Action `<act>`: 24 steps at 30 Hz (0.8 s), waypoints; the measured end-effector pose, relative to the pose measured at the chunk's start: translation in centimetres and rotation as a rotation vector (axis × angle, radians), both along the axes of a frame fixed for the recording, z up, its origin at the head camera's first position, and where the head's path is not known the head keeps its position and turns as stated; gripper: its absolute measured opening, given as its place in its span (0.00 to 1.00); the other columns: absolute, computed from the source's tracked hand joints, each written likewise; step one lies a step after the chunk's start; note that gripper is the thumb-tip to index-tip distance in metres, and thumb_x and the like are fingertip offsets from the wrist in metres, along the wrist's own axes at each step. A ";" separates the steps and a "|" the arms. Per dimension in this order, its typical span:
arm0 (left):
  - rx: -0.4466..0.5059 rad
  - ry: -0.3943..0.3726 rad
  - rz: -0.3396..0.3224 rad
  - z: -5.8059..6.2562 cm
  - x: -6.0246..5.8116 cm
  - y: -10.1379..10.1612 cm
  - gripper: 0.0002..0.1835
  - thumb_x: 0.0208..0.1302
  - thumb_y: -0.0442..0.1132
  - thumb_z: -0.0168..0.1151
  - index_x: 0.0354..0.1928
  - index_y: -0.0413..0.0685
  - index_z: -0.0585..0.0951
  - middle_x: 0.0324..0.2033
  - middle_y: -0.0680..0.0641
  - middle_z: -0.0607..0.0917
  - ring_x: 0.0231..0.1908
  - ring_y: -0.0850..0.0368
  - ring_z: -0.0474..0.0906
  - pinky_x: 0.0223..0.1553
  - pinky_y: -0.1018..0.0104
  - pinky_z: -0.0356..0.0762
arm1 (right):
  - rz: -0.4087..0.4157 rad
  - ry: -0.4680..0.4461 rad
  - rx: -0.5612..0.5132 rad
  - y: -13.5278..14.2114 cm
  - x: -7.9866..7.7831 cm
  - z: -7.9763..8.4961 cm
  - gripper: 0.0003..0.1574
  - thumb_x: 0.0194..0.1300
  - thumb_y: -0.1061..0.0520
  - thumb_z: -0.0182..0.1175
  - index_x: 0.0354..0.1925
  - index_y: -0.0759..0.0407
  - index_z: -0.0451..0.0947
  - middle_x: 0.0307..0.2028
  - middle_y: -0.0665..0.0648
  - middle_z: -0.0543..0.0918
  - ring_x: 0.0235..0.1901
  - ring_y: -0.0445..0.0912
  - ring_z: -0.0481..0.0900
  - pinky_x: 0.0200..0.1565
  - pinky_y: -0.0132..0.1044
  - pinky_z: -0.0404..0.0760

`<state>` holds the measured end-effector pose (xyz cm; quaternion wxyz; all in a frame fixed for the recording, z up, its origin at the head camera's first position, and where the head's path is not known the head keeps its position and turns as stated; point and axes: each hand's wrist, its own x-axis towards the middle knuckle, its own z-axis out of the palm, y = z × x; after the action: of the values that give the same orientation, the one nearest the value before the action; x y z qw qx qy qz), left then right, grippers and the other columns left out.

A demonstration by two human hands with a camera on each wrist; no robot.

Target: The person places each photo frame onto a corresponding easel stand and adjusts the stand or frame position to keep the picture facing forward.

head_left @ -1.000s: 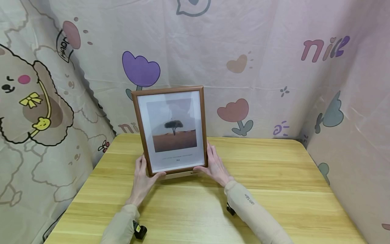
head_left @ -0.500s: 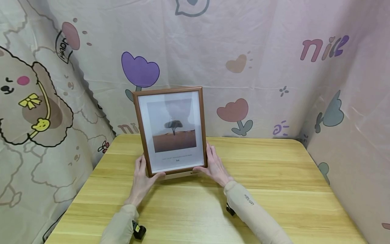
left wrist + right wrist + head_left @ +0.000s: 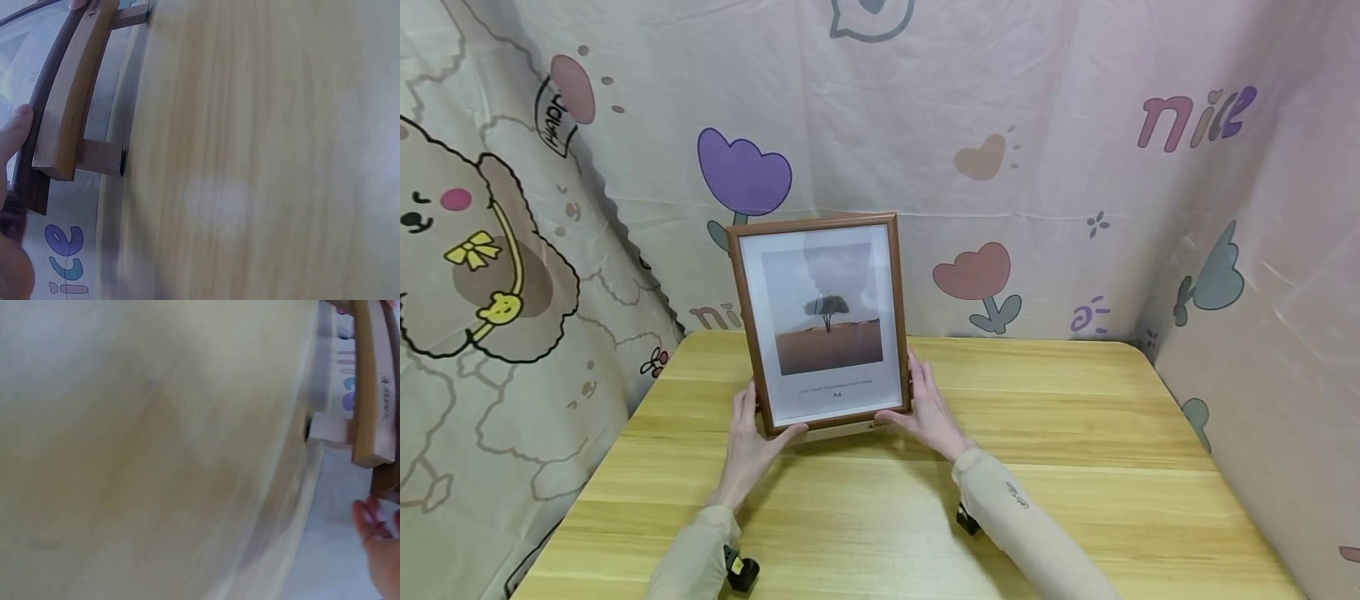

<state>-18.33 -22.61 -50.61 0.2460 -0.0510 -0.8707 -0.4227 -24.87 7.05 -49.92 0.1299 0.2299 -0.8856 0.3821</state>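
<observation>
brown picture frame (image 3: 829,323), just one, mid-view, faces the camera, long axis near-upright, top tipped left; left hand (image 3: 750,446) and right hand (image 3: 931,421) fingers grip its lower corners.

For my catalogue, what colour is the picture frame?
Brown; the picture frame shows best in the head view.

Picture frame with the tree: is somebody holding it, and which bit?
The picture frame is held by its bottom corners: the left hand at one and the right hand at the other, both thumbs in front.
</observation>
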 end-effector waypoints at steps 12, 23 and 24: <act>0.055 -0.324 -0.047 0.0 0.5 -0.5 0.41 0.62 0.54 0.71 0.69 0.45 0.63 0.59 0.36 0.80 0.63 0.38 0.75 0.64 0.39 0.72 | 0.095 -0.291 -0.186 0.4 0.6 0.3 0.76 0.57 0.49 0.75 0.80 0.34 0.28 0.48 0.63 0.87 0.47 0.52 0.86 0.60 0.52 0.80; 0.055 -0.330 -0.007 0.0 0.5 -0.3 0.33 0.63 0.52 0.71 0.63 0.48 0.68 0.49 0.41 0.85 0.52 0.48 0.81 0.51 0.60 0.79 | 0.133 -0.331 -0.238 0.5 0.6 0.0 0.75 0.60 0.53 0.73 0.79 0.28 0.27 0.48 0.65 0.88 0.47 0.53 0.87 0.63 0.56 0.77; 0.057 -0.328 -0.006 0.0 0.5 -0.3 0.33 0.63 0.52 0.71 0.63 0.48 0.68 0.49 0.41 0.85 0.52 0.49 0.81 0.50 0.61 0.79 | 0.131 -0.330 -0.234 0.5 0.6 0.0 0.74 0.60 0.53 0.73 0.79 0.28 0.27 0.48 0.65 0.88 0.47 0.53 0.87 0.64 0.56 0.76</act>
<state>-17.84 -22.92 -50.62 0.1006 0.0230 -0.8867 -0.4506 -24.31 7.58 -49.94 -0.0160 0.2047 -0.8275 0.5225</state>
